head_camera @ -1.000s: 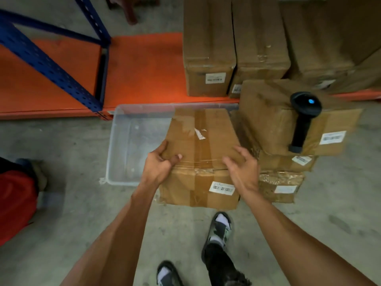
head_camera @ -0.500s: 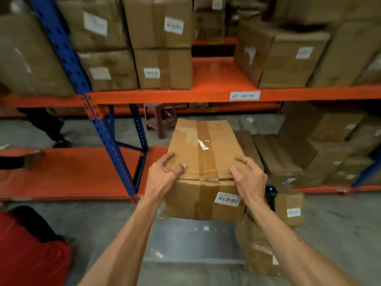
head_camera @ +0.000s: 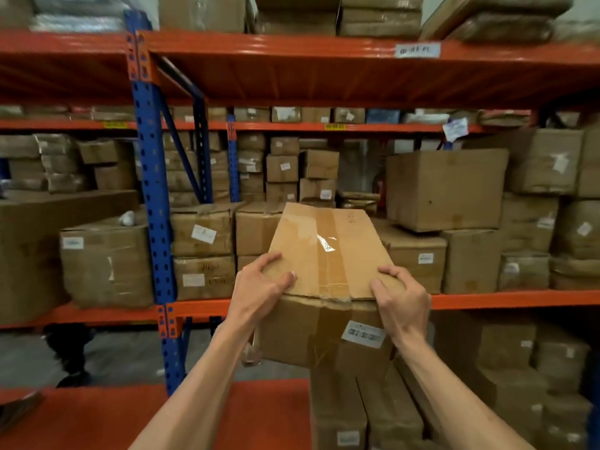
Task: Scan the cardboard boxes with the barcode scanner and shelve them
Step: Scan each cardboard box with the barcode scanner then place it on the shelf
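The cardboard box (head_camera: 324, 280) sits mid-frame, held in the air before the orange shelf (head_camera: 506, 300). The left hand (head_camera: 259, 287) and the right hand (head_camera: 401, 297) each clamp a near top corner, fingers curled over the lid. To shelve it well, the carrier should probably level it, lift it above the stacked boxes (head_camera: 412, 251) behind, and slide it in with the barcode label (head_camera: 363, 334) facing out.
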Motion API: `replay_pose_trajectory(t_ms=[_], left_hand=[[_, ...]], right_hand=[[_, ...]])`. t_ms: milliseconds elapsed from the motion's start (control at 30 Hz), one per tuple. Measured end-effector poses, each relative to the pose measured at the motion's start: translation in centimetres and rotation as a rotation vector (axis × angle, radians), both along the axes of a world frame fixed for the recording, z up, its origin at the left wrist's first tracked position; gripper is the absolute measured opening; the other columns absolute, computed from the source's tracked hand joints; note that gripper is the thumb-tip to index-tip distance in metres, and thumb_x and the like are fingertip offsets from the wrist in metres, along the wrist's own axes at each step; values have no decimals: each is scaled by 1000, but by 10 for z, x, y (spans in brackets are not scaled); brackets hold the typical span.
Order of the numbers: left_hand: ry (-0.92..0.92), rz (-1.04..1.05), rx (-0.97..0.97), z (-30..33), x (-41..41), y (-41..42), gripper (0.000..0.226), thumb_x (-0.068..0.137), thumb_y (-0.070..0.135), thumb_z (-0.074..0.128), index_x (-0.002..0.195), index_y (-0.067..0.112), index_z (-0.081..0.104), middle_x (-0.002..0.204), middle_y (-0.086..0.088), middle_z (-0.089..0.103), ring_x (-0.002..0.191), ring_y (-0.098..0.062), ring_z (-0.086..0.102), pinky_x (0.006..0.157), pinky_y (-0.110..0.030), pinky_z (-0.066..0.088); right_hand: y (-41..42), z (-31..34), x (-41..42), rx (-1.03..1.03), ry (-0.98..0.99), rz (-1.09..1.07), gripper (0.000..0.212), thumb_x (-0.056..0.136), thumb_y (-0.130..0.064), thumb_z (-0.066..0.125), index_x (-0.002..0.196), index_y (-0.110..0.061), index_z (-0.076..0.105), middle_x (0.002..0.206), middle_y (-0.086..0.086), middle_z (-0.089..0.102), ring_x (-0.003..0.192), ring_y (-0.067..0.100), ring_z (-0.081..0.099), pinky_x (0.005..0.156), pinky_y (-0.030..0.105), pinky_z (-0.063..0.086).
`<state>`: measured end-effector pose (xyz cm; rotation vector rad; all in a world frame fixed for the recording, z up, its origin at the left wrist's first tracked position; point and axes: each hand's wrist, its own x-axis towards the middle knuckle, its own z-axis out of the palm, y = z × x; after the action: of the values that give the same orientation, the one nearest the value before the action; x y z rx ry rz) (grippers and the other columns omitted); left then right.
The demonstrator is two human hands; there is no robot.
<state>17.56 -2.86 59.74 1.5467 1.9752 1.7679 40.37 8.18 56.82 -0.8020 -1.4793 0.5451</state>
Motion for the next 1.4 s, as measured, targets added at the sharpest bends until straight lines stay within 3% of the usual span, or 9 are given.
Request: replay_pose_trajectory(t_ms=[100,367,500,667,800,900,1133,1300,1400], left_hand=[[25,-3,73,38,-2,7,56,83,42,76,135,29,61,125,10,53,116,-11,49,96,-26,39],[71,-63,250,124,-41,62,38,76,48,82,109,34,70,112,16,63,103,-7,60,82,-24,50],[97,-131,434,141,-69,100,63,55,64,85,107,33,66,110,15,63,95,5,61,71,-20,56],[250,-119,542,166,-124,151,68,67,45,86,129,48,59,130,39,51,125,11,46,99,-22,48],[326,-115,616,197,-164,181,42,77,29,81,117,41,73,146,13,51,146,-2,30,116,-25,33],[343,-146,626,217,-198,207,25,82,24,77,106,34,79,141,13,58,148,-6,29,119,-36,32],[297,-174,514,223,-274,272,36,71,40,83,106,40,78,159,12,31,146,-7,30,114,-38,42],[223,-177,458,195,-331,320,45,64,39,89,108,40,77,151,11,39,139,-10,38,112,-45,43],[199,-154,357,166,-356,344,46,63,47,86,108,48,74,160,17,24,147,-8,22,118,-49,33]], right_hand=[[10,41,-1,61,15,-12,38,74,-43,64,106,-25,74,93,-8,67,82,8,62,71,29,53],[83,138,-49,186,110,-27,32,72,-47,63,98,-31,75,85,-13,69,83,16,66,75,33,55],[136,175,-89,295,160,88,20,75,-43,66,89,-30,72,84,-22,68,81,2,66,67,26,53],[195,188,-142,473,144,292,46,75,-58,72,112,-31,64,106,-21,64,96,-11,62,70,8,50],[233,197,-186,626,67,348,58,78,-65,73,132,-53,55,137,-3,52,123,3,55,89,18,56],[264,213,-219,632,53,334,52,82,-73,66,132,-63,55,152,12,41,135,25,52,98,45,57],[331,228,-290,616,80,280,33,88,-59,68,121,-54,70,144,0,56,133,25,55,107,44,50],[367,215,-342,531,-82,198,26,86,-64,66,112,-62,69,153,4,49,133,-27,26,115,27,40],[384,179,-366,463,-134,219,31,84,-63,62,115,-71,62,167,-2,23,140,-12,22,117,38,38]])
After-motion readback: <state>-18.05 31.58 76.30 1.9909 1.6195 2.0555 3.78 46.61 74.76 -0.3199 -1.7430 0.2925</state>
